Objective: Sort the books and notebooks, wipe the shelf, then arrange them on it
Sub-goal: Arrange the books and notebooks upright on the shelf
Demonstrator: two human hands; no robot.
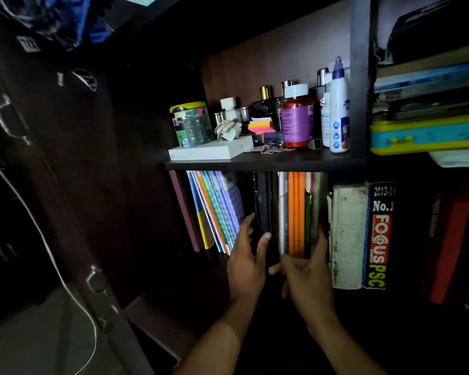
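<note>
Seemingly near the end: books stand upright on the lower shelf (255, 269), left hand (245, 263) flat against black notebooks (266, 207), right hand (307, 280) gripping orange ones (295, 212).

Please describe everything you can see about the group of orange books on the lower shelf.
The orange books are a few thin volumes with plain bright orange spines and no lettering visible. They stand upright, pressed side by side, on the lower shelf under the dark shelf board. White spines stand on their left, a green spine on their right. The right hand grips the bundle holding them from below, its thumb in front of the bottom ends of the neighbouring white spines.
</note>
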